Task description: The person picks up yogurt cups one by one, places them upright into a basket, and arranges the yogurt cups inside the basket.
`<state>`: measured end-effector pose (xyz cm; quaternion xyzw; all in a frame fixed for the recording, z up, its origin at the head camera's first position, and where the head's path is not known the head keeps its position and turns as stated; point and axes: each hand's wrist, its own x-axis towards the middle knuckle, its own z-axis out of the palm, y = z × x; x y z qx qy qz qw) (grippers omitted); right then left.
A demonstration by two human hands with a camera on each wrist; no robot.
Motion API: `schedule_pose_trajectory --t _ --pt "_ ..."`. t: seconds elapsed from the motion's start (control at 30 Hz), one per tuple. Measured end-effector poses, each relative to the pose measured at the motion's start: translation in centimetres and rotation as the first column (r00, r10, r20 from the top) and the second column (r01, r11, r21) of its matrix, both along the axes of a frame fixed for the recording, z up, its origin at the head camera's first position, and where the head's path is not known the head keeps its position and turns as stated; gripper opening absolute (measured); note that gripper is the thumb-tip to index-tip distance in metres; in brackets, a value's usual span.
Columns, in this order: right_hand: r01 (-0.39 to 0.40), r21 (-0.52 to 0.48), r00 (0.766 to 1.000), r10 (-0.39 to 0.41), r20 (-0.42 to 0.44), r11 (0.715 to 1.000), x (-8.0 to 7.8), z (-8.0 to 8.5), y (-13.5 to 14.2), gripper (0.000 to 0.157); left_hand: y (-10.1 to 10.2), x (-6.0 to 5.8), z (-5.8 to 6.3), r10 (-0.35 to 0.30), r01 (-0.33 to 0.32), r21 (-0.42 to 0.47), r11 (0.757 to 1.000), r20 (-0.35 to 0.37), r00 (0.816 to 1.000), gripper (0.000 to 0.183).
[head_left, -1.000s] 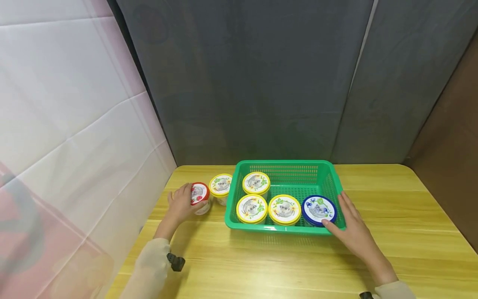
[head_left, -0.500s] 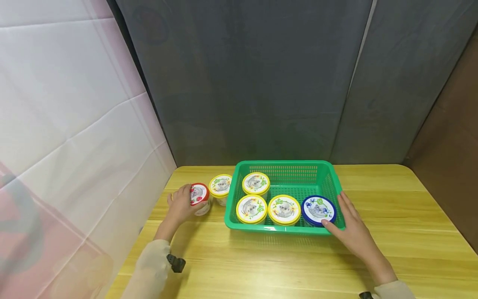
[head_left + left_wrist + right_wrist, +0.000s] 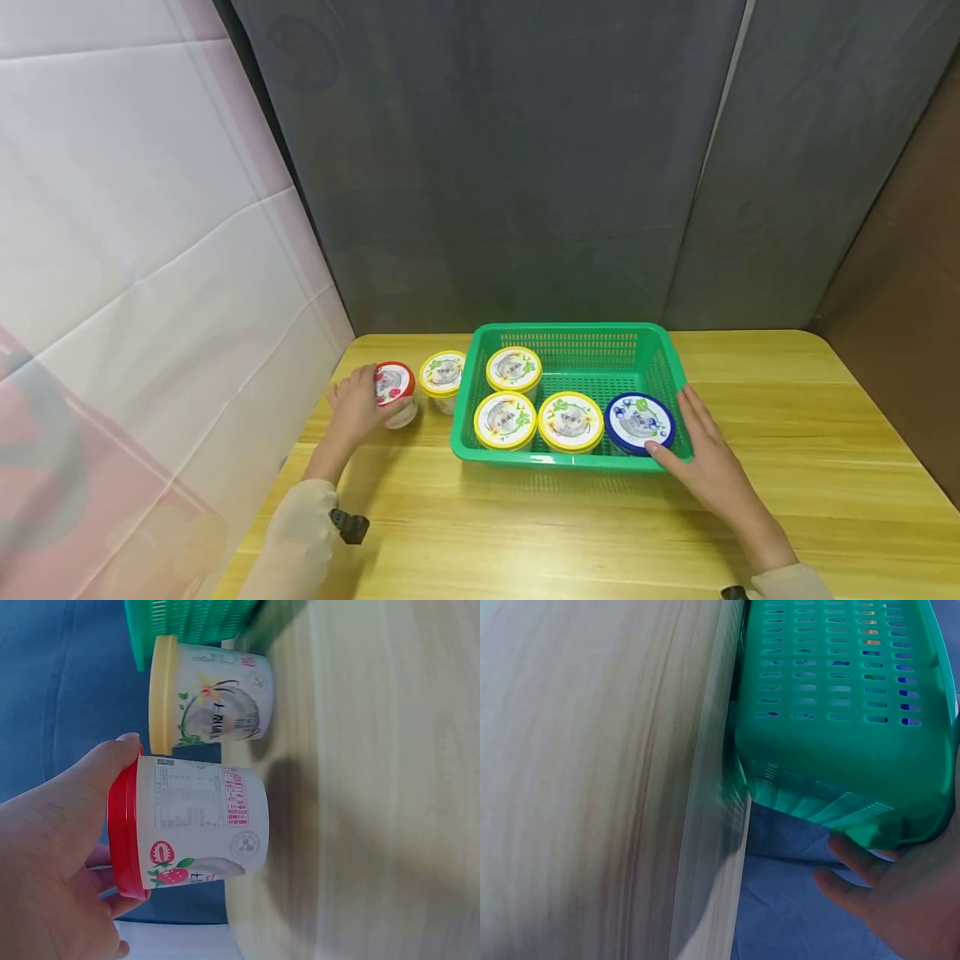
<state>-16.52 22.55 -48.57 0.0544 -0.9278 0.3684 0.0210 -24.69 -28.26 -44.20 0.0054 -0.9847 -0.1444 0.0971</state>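
My left hand (image 3: 357,405) grips a red-lidded yogurt cup (image 3: 199,825) by its lid, thumb on one side and fingers on the other. Strawberries are printed on this cup, which looks slightly raised off the table in the left wrist view. Beside it, a yellow-lidded yogurt cup (image 3: 442,375) stands next to the green basket (image 3: 562,461). My right hand (image 3: 712,467) holds the basket's front right corner, the thumb over the rim by a blue-lidded yogurt cup (image 3: 641,422) and the fingers along the outer side (image 3: 847,855). Three yellow-lidded cups (image 3: 572,422) also sit in the basket.
The wooden table (image 3: 525,533) stretches in front of the basket and to its right. A dark curtain (image 3: 487,167) stands behind the table, with a white printed sheet (image 3: 150,208) on the left and a brown panel (image 3: 900,292) on the right.
My left hand has shifted slightly left with the red-lidded yogurt cup, widening the space to the yellow-lidded cup beside it. The right hand and the basket have stayed in place.
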Motion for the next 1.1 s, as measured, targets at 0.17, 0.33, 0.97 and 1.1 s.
schedule_pose_trajectory --t 0.17,0.33,0.97,1.1 --pt "0.006 0.011 1.000 -0.005 -0.007 1.000 0.0 0.1 0.0 0.097 0.0 -0.2 0.9 0.018 -0.018 -0.003 1.000 -0.039 0.999 0.090" --pt "0.011 0.024 1.000 -0.010 -0.025 1.000 0.0 0.2 -0.1 0.097 0.2 -0.4 1.9 0.032 -0.032 -0.002 0.999 -0.083 0.996 0.089" --pt "0.013 0.034 1.000 -0.012 -0.025 0.999 -0.1 0.1 -0.1 0.097 2.0 -1.2 5.6 -0.041 0.039 -0.018 0.999 -0.126 0.991 0.092" --pt "0.007 0.014 1.000 -0.007 -0.011 1.000 -0.1 0.1 0.0 0.097 2.3 -1.4 6.0 -0.038 0.036 -0.022 0.999 -0.124 0.992 0.091"
